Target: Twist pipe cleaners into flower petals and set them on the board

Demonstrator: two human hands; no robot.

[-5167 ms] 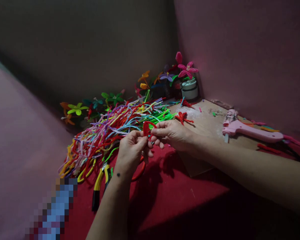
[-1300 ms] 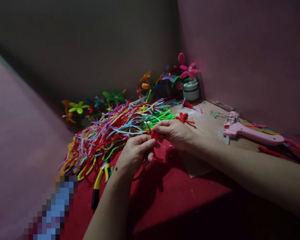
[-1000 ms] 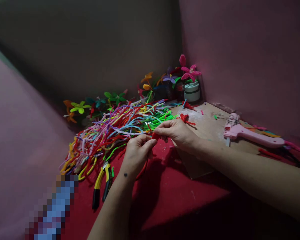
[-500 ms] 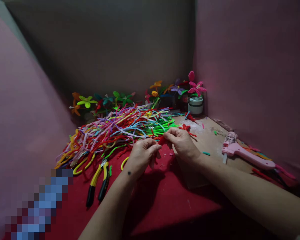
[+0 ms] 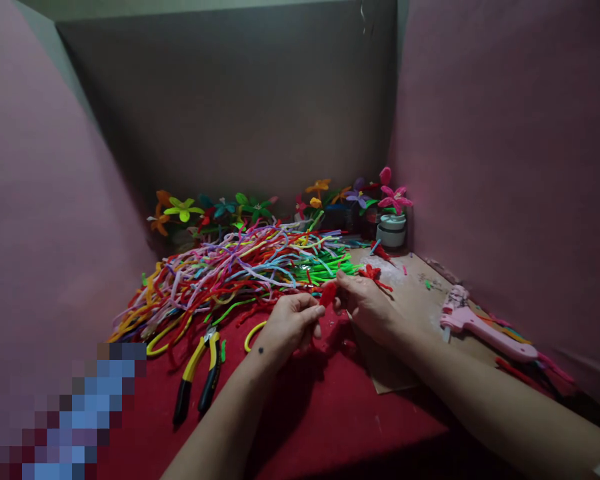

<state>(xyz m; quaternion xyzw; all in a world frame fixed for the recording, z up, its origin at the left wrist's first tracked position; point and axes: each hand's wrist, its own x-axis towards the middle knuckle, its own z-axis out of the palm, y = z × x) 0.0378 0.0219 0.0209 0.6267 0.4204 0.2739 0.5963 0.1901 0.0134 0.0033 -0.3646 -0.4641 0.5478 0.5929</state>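
My left hand [image 5: 291, 325] pinches a small red fuzzy petal [image 5: 328, 295], which looks made of pipe cleaner, between thumb and forefinger. The curled fingers of my right hand [image 5: 367, 303] meet the petal's right edge; their exact grip is partly hidden. Just beyond them, a red pipe-cleaner flower piece [image 5: 371, 272] lies on the board. A large heap of multicoloured pipe cleaners [image 5: 230, 260] spreads behind my hands. Yellow-and-black pliers [image 5: 199, 373] lie to the left of my left forearm, and a yellow loop handle [image 5: 253, 333] shows beside that hand.
A pink hot glue gun [image 5: 490, 331] rests on the brown board [image 5: 405, 313] at right. Finished pipe-cleaner flowers [image 5: 184, 209] line the back, with a pink one [image 5: 395, 199] above a pale pot [image 5: 391, 231]. Red cloth [image 5: 330, 413] covers the table; pink walls enclose the sides.
The view has tilted up, so the scene sits lower. The red petal now shows more fully between my hands, and my right fingers have shifted slightly away to its right edge.
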